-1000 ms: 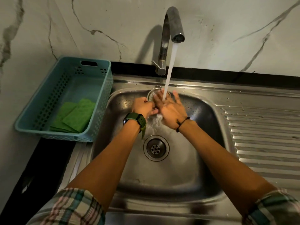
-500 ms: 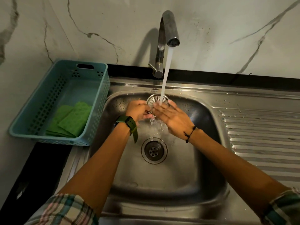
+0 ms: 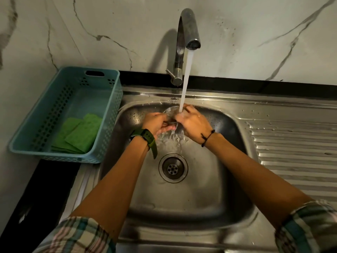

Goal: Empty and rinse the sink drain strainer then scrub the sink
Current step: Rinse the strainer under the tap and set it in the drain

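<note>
Currently both hands held strainer (image 3: pixel 171 114) under tap stream, left hand (image 3: pixel 156 123) gripped rim, right hand (image 3: pixel 193 121) fingers curled over it, drain (image 3: pixel 172 168) below wrists.

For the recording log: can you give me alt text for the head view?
Both hands, left hand and right hand, hold a metal strainer under the running tap over a steel sink. Its drain is open; green scrub pads lie in a blue basket at left.

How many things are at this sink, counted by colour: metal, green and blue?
Metal: 3, strainer, faucet, sink
Green: 2, scrub pads, watch
Blue: 1, basket
Total: 6
</note>
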`<state>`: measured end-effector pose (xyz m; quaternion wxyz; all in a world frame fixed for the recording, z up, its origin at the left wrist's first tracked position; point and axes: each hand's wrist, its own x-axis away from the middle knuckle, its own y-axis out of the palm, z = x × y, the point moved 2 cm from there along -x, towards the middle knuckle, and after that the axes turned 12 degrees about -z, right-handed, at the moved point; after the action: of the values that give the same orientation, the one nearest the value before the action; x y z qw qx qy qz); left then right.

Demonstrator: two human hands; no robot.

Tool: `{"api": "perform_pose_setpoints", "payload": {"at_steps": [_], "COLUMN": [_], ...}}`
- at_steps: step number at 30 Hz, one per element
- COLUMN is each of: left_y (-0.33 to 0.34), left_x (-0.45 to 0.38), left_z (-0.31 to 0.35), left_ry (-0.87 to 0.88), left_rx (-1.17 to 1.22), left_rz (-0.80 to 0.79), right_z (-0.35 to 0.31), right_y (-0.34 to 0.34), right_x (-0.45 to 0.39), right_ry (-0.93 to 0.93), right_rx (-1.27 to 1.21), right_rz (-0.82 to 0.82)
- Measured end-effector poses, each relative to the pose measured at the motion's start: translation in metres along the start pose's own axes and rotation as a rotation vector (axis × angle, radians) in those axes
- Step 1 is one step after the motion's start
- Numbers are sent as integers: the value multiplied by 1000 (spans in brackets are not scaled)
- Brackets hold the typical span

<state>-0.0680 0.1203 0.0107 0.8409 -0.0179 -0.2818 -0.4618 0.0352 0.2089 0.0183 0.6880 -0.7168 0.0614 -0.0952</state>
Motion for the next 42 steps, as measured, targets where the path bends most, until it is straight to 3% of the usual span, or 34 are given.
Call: {"api": "perform_pose_setpoints", "payload": {"at_steps": [3, 5, 8, 12, 15, 17, 22, 24, 27, 31, 32, 35, 38, 40, 42], "left_y": [-2, -4, 0, 15, 17, 18, 29, 26, 18, 23, 24, 23, 27, 31, 32], "left_x": [-1, 3, 5, 0, -2, -1, 5, 1, 0, 11, 13, 10, 9, 12, 16], "left_z": [4, 5, 3, 1, -2, -8, -19, -15, -13, -21, -22, -12, -5, -8, -12], "left_ry": [72, 117, 122, 137, 157, 178, 323, 315, 286, 306, 291, 213, 209, 247, 253], "left_rx": [-51, 16, 107, 276, 305, 188, -302, -414, -498, -363, -267, 69, -6, -64, 29], "left_rz": [24, -70, -171, -179, -142, -85, 68, 76, 66, -75, -111, -183, -130, -100, -147], "right_z": [3, 12, 12, -16, -46, -52, -31, -35, -41, -22, -20, -29, -28, -23, -20], "right_y": [-15, -20, -18, -4, 9, 13, 2, 1, 10, 9, 10, 12, 19, 17, 15], "right_x": [-7, -14, -23, -20, -3, 5, -27, -30, -23, -28, -29, -20, -15, -22, -31], "right_ry": [-34, 157, 356, 507, 326, 320, 650, 652, 500, 676, 665, 402, 330, 423, 529], "right_rx": [-427, -680, -968, -909, -1018, -1155, -1494, -1438, -1303, -1678, -1658, -1415, -1495, -1599, -1671], "right_rz": [-27, -54, 60, 195, 273, 283, 251, 264, 310, 281, 266, 274, 326, 349, 353]}}
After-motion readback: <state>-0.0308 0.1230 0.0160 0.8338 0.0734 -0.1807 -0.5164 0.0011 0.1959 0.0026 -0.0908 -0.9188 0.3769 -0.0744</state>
